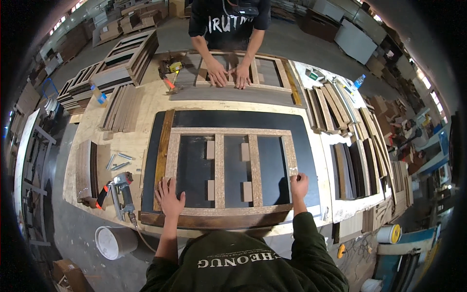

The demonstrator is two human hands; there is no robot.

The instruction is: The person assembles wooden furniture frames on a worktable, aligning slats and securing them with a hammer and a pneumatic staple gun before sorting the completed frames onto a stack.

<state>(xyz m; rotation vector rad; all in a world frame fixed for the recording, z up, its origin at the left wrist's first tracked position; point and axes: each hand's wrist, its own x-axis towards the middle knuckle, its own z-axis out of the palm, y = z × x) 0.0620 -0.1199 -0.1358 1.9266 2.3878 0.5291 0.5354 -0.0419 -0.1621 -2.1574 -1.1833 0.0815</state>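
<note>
Head view: my left hand (170,197) lies spread flat on the chipboard frame (228,170), right hand (298,186) curled on its corner (grasping nothing); uneven pressure could skew loose joints.

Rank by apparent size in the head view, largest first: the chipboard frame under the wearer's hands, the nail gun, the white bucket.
1. Chipboard frame, by far the largest.
2 and 3. Nail gun and white bucket look similar in extent; too close to rank.
</note>
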